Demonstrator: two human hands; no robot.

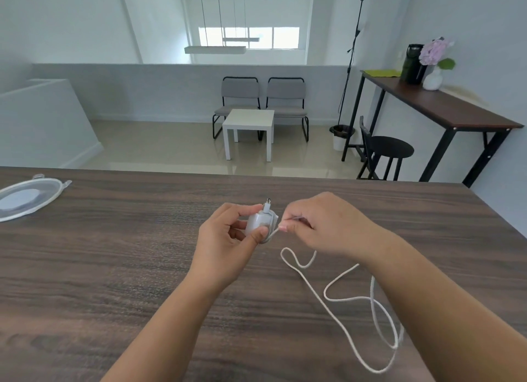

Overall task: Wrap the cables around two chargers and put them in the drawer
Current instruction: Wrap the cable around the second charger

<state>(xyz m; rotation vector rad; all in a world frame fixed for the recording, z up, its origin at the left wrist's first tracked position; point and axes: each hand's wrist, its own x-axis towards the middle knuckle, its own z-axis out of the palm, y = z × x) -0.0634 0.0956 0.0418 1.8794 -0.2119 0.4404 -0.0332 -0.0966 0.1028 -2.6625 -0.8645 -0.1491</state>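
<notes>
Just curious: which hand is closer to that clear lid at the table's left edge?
Left. The left hand, holding the charger, is mid-table, well right of the lid. The right hand, pinching the cable, is farther right again.

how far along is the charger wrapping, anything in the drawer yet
Early stage. Done: barely a turn of cable sits around the white charger. In hand: the left hand grips the charger while the right hand pinches the cable beside it. Left: most of the cable lies loose on the table; no second charger or drawer is in view.
</notes>
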